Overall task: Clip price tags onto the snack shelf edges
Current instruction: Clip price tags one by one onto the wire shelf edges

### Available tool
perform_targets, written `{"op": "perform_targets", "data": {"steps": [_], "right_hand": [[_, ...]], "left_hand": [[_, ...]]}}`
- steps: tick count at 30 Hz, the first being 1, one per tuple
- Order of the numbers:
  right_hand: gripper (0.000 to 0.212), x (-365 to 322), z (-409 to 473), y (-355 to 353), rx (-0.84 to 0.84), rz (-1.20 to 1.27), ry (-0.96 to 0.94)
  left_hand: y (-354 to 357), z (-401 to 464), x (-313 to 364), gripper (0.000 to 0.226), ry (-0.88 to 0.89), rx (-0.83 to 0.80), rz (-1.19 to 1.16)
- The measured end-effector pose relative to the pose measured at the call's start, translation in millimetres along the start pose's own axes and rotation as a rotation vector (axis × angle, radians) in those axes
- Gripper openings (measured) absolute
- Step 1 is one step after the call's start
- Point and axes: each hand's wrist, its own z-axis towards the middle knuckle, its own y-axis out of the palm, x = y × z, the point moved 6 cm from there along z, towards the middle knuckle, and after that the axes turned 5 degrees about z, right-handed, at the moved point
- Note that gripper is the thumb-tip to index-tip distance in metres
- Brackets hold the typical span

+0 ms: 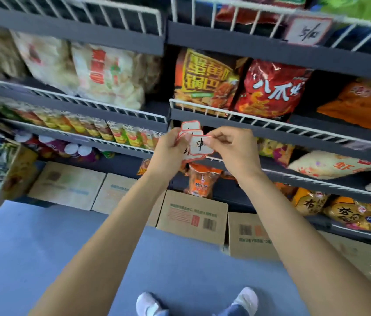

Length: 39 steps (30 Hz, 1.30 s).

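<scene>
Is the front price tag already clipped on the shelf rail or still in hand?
Still in hand. The right hand pinches the front price tag off the stack gripped by the left hand, below the wire rail.

Head view, looking down, close to shelves point(271, 131)

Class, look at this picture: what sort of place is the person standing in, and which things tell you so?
Most likely a small shop's snack aisle: wire-fronted shelves packed with snack bags, a handwritten price tag clipped above, and cardboard stock boxes on the floor.
</scene>
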Motion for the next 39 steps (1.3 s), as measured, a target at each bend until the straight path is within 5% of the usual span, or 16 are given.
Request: {"op": "perform_targets", "data": {"steps": [9,13,30,39], "right_hand": [[0.003,-35.4,35.3,94.0,0.016,0.023,0.022],[0.006,-38.1,55.9,128.8,-0.012,0.051,0.08],[0.017,-81.6,108.7,329.9,0.022,0.142,0.224],[0.014,-113.8,132.5,427.1,0.077,0.049,0.187]], "left_hand": [[-99.2,38.0,-26.2,0.026,0.021,0.021,0.026],[-131.7,59.2,-42.3,0.061,0.034,0.027,0.048],[-344.4,123.7,-134.8,0.015,-0.09,0.148,-0.003],[-431.9,167.5,-175.3,0.056,-0.158,0.18,0.118]]}}
